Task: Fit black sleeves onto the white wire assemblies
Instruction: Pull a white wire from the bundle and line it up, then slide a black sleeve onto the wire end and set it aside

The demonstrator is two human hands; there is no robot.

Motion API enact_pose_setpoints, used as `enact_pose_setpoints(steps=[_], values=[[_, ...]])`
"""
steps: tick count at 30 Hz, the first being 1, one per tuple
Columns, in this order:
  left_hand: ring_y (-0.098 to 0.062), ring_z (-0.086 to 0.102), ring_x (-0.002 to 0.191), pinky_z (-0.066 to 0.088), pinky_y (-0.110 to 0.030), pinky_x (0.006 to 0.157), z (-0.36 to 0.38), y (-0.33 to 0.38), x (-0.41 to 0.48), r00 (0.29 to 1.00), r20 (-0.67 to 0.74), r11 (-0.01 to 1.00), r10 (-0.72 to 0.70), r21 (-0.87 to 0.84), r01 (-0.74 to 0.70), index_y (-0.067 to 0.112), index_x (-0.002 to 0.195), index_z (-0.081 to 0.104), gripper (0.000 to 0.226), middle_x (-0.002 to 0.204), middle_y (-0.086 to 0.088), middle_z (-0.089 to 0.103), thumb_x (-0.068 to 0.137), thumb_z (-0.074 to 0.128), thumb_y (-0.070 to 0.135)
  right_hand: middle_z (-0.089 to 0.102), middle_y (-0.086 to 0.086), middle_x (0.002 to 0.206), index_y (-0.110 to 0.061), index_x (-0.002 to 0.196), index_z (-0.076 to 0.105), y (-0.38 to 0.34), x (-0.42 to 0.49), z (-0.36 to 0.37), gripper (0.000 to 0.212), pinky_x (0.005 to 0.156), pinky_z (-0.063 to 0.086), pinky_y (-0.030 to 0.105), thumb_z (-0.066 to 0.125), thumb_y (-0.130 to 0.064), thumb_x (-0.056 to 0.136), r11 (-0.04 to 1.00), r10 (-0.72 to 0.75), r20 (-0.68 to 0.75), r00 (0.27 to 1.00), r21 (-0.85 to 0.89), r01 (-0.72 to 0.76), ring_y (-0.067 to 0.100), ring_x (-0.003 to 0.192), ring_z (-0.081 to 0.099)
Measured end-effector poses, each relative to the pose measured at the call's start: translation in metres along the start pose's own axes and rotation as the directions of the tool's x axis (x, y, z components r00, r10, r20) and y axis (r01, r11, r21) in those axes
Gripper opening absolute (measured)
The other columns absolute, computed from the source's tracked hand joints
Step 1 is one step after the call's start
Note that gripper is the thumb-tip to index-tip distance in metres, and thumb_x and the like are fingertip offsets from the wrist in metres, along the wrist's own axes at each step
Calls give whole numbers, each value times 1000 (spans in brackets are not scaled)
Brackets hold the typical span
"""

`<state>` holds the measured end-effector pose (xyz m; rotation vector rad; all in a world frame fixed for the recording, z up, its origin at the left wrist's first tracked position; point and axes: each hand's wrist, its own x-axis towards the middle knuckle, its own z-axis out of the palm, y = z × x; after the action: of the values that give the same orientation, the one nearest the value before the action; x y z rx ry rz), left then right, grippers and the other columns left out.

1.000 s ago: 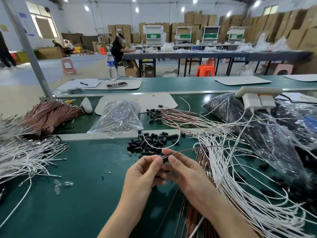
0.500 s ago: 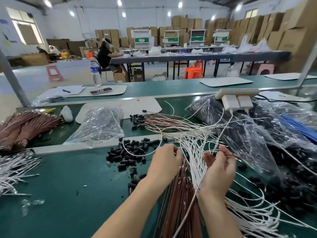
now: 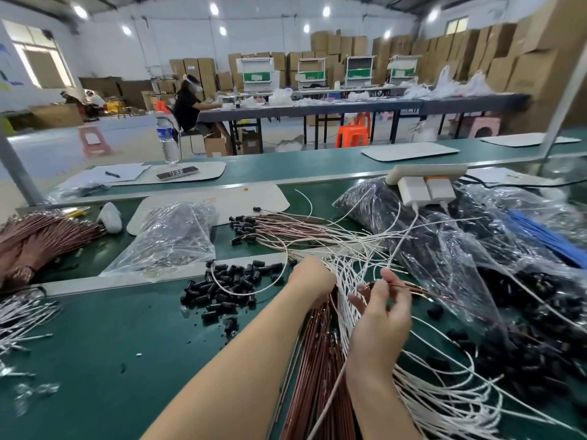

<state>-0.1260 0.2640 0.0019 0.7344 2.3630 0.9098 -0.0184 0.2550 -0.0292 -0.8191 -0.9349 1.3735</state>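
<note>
The right hand (image 3: 381, 315) pinches a thin brown wire (image 3: 409, 289) between thumb and finger. The wire runs off toward 3 o'clock. The left hand (image 3: 313, 281) is just beside it, at 9 o'clock. Its fingers dip down into the white wires (image 3: 343, 293), and I cannot tell if they grip anything. The white wires lie in a big messy heap around both hands and spread out to 5 o'clock. A brown bundle (image 3: 320, 369) lies between the two arms, at 6 o'clock. The black sleeves (image 3: 228, 287) sit in a loose pile on the green desk (image 3: 111, 344), at 9 o'clock from the left hand. A clear bag (image 3: 171, 239) lies past them at 10 o'clock. A big bag (image 3: 460, 258) of black bits lies at 2 o'clock.
</note>
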Motion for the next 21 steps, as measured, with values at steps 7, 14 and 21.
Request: enact_pose_setpoints(steps=[7, 14, 21], values=[[-5, 50, 37, 44, -18, 41, -73, 5, -46, 925, -350, 902, 149, -335, -272, 7, 76, 57, 30, 59, -1, 58, 101, 50, 21, 67, -10, 96, -30, 108, 61, -1, 2, -4, 18, 67, 58, 22, 45, -21, 108, 1000, -1, 38, 999, -11, 1, 1, 73, 68], [-4, 48, 39, 39, -16, 35, -183, -100, -108, 807, -555, 636, -202, -701, -323, 14, 81, 54, 17, 52, 7, 55, 97, 55, 20, 66, -2, 94, -27, 111, 61, -5, -9, -1, 16, 73, 57, 29, 47, -24, 107, 996, -23, 180, 983, -76, 37, 5, 74, 69], [-31, 61, 71, 57, -35, 62, -153, -203, -141, 696, -594, 858, -404, -510, 64, 1, 127, 53, 39, 92, -15, 63, 99, 60, 28, 66, 6, 105, -30, 110, 64, -5, -20, 3, 16, 69, 55, 25, 51, -22, 105, 990, 41, 364, 931, -141, 12, 5, 74, 68]])
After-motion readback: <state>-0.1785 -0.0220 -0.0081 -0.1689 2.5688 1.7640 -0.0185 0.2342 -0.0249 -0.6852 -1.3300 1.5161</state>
